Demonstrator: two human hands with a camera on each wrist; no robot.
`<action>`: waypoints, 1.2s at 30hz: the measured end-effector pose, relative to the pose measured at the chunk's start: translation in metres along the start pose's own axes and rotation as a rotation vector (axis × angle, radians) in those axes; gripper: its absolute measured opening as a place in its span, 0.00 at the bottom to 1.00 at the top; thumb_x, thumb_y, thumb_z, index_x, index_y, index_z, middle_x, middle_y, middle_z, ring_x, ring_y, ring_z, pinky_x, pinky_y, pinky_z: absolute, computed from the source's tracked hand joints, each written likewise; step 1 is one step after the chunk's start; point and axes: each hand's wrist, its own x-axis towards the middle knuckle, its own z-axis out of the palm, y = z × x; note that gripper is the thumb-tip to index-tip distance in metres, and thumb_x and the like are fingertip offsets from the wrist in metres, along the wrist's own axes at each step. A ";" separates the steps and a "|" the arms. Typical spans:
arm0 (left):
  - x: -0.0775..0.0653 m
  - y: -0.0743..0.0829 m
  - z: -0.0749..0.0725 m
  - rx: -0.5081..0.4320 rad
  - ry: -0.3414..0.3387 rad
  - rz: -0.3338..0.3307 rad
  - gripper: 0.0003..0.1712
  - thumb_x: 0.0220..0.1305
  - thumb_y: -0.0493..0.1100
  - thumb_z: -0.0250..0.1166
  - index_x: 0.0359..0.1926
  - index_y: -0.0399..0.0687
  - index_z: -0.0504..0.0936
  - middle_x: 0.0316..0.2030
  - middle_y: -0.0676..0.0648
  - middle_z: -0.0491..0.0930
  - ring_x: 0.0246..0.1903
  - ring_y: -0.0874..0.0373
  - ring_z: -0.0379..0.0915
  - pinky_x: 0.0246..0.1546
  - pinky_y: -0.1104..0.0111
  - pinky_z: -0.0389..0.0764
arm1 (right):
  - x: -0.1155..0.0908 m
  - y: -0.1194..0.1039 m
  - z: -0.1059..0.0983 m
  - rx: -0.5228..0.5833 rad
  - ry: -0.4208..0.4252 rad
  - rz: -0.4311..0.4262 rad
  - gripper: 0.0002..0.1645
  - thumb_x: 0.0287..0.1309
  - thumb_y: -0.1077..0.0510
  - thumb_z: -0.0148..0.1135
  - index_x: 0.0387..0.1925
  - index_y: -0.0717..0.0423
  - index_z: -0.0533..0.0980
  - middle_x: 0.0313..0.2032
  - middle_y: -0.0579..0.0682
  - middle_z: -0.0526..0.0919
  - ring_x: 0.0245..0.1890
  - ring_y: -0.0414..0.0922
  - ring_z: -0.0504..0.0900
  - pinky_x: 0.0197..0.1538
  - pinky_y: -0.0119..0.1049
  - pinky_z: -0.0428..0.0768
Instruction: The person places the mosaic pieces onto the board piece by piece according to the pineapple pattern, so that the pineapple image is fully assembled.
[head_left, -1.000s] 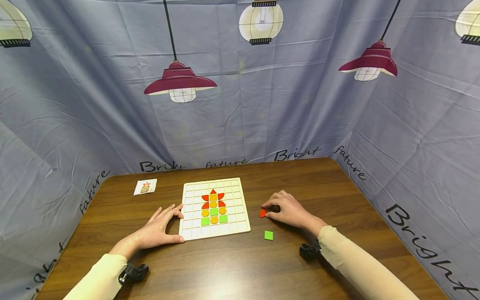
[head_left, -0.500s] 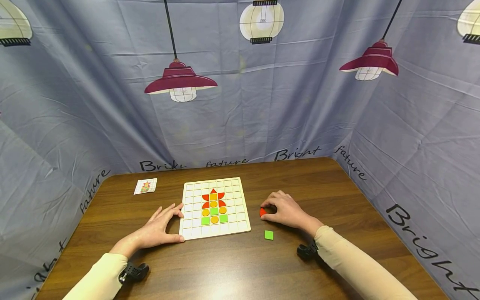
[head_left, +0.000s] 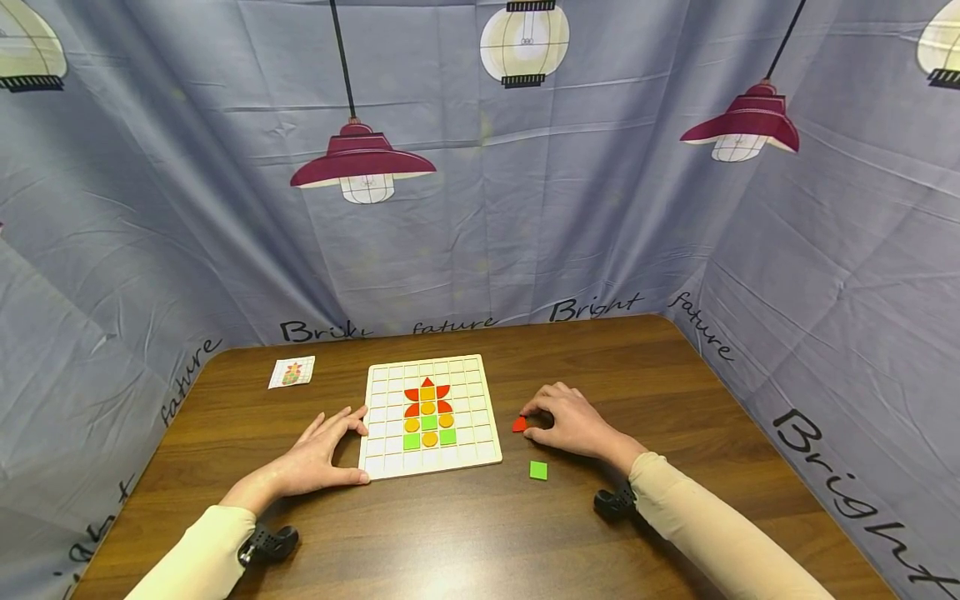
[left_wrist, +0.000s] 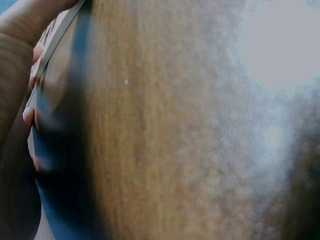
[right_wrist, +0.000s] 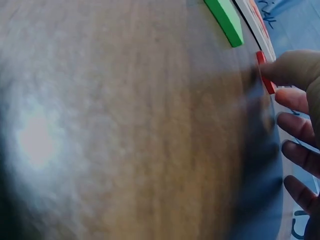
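A cream grid board (head_left: pixel 480 446) lies on the table, with red, orange and green tiles (head_left: pixel 428 422) laid on it in a pineapple-like figure. My left hand (head_left: pixel 322 458) spans the board's left edge, fingertips touching its side and the thumb by the near corner. Right of the board, my right hand (head_left: pixel 573 423) pinches a small red tile (head_left: pixel 520 424) between thumb and index finger. In the right wrist view the thumb overlaps this red tile (right_wrist: pixel 261 59), while the other fingers hang loosely curled. A green square tile (head_left: pixel 538 471) lies nearer to me, below the right hand.
A small white card (head_left: pixel 292 372) with a printed pineapple figure lies at the table's back left. The brown wooden table (head_left: pixel 450 533) reaches back to a grey-blue curtain (head_left: pixel 450 250) printed with lamps. A black wrist camera (head_left: pixel 615 502) sits under the right forearm.
The red tile has turned between my right thumb and index finger, and now juts out left toward the board. The right hand has shifted slightly left. My left hand stays at the board's edge.
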 end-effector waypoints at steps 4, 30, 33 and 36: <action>0.000 0.000 0.000 0.000 0.003 0.002 0.36 0.54 0.67 0.75 0.55 0.55 0.73 0.76 0.40 0.60 0.75 0.35 0.51 0.72 0.34 0.39 | 0.001 -0.002 0.003 -0.019 0.011 0.017 0.20 0.53 0.35 0.75 0.43 0.37 0.85 0.40 0.34 0.79 0.45 0.41 0.75 0.48 0.42 0.72; 0.000 0.000 0.000 0.006 0.004 -0.002 0.36 0.53 0.67 0.76 0.54 0.55 0.73 0.76 0.40 0.61 0.75 0.35 0.51 0.72 0.34 0.39 | 0.002 -0.002 0.001 0.025 -0.031 -0.054 0.18 0.61 0.50 0.70 0.53 0.35 0.85 0.45 0.38 0.78 0.48 0.41 0.72 0.49 0.44 0.72; 0.000 -0.001 0.000 0.003 0.002 -0.002 0.36 0.53 0.67 0.76 0.55 0.55 0.73 0.76 0.40 0.61 0.75 0.35 0.51 0.72 0.34 0.39 | 0.002 -0.003 0.001 0.032 -0.054 -0.070 0.18 0.63 0.52 0.68 0.54 0.35 0.85 0.46 0.37 0.77 0.47 0.41 0.71 0.48 0.43 0.71; 0.000 0.000 0.000 0.000 0.003 -0.001 0.36 0.54 0.67 0.75 0.55 0.55 0.73 0.76 0.41 0.60 0.75 0.35 0.51 0.72 0.34 0.39 | 0.003 -0.003 0.002 0.035 -0.038 -0.070 0.13 0.63 0.50 0.70 0.50 0.37 0.86 0.45 0.37 0.78 0.46 0.41 0.71 0.49 0.43 0.71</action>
